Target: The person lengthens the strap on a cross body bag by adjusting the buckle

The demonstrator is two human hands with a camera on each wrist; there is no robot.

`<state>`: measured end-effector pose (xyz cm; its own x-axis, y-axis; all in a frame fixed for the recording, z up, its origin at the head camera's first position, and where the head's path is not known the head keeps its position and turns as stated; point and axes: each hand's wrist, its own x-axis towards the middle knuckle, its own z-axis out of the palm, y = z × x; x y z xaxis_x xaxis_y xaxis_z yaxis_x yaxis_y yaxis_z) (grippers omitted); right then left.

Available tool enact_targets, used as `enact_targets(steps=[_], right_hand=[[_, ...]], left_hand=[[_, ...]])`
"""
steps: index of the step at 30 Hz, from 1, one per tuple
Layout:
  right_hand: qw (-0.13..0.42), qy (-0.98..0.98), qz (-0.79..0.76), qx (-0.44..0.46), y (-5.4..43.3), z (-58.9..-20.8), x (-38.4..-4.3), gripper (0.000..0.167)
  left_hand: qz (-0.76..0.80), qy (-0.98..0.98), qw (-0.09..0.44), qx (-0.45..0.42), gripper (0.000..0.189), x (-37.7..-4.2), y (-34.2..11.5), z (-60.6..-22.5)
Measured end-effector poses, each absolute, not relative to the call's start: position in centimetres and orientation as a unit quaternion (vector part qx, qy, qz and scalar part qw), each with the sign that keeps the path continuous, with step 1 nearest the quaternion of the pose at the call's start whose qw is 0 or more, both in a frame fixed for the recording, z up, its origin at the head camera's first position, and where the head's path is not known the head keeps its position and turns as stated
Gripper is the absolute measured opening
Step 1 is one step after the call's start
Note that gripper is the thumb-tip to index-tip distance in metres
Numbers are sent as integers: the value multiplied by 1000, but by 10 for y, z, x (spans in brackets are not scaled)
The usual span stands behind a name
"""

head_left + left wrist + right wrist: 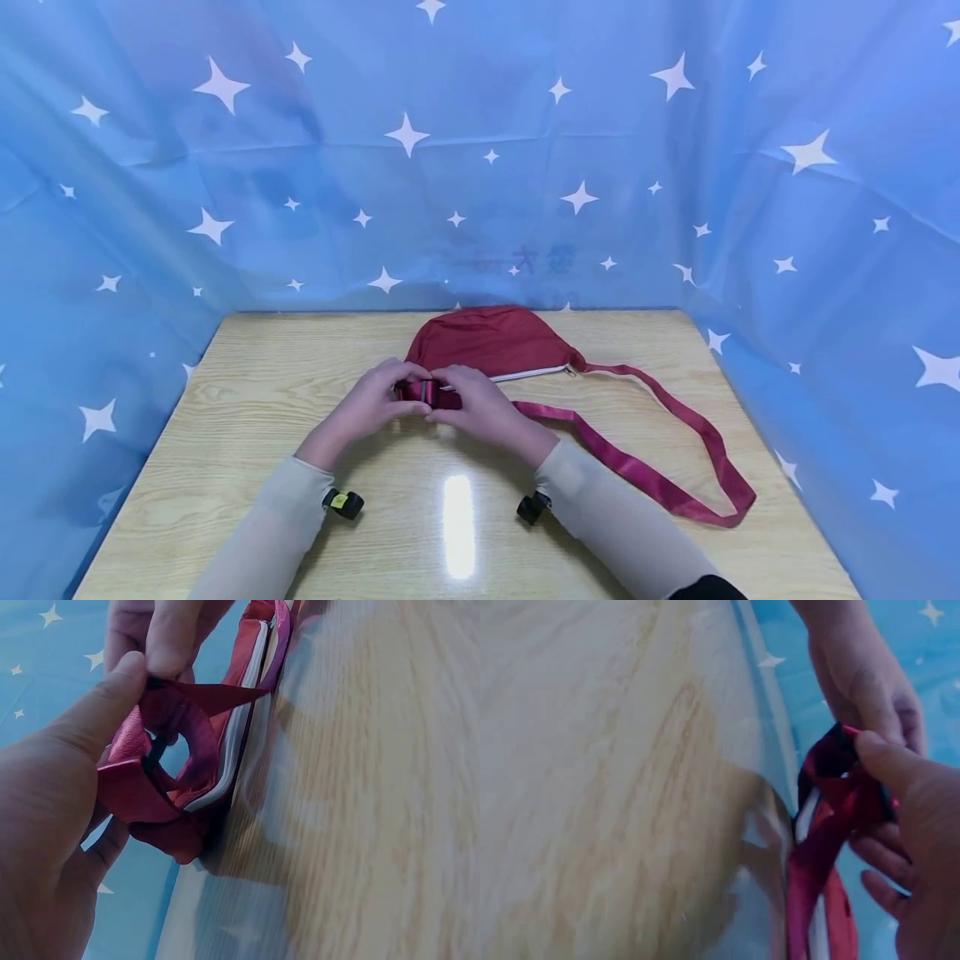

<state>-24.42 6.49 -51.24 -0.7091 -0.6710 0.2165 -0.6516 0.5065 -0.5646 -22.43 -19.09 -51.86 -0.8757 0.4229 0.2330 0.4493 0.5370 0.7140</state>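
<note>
A dark red waist bag (pixel 491 343) with a white zipper (pixel 528 373) lies toward the back of the table. At its near left end, my left hand (pixel 367 402) pinches the folded red strap (pixel 124 791) beside a dark strap adjuster (pixel 155 754). Facing it, my right hand (pixel 483 407) pinches the same strap between thumb and fingers, and the two thumbs nearly meet. Between the hands the webbing curls into an open loop (pixel 202 746), seen in the left wrist view. Fingers partly hide the adjuster, so how the webbing threads through it cannot be made out.
The long free part of the strap (pixel 637 471) runs right from my hands, bends near the table's right side and returns to the bag's right end. A wooden table (pixel 247 400) carries everything. Blue star-patterned cloth (pixel 480 167) rises behind and at both sides.
</note>
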Motion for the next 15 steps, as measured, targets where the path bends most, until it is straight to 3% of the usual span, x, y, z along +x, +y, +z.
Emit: enact_targets(steps=[7, 15], right_hand=[[15, 863, -366, -348, 63, -515, -244, 45], [23, 851, -389, -352, 69, -508, -243, 42]], left_hand=[[-350, -905, 31, -241, 67, -224, -190, -519], [-257, -930, 94, -247, 54, -219, -197, -522]])
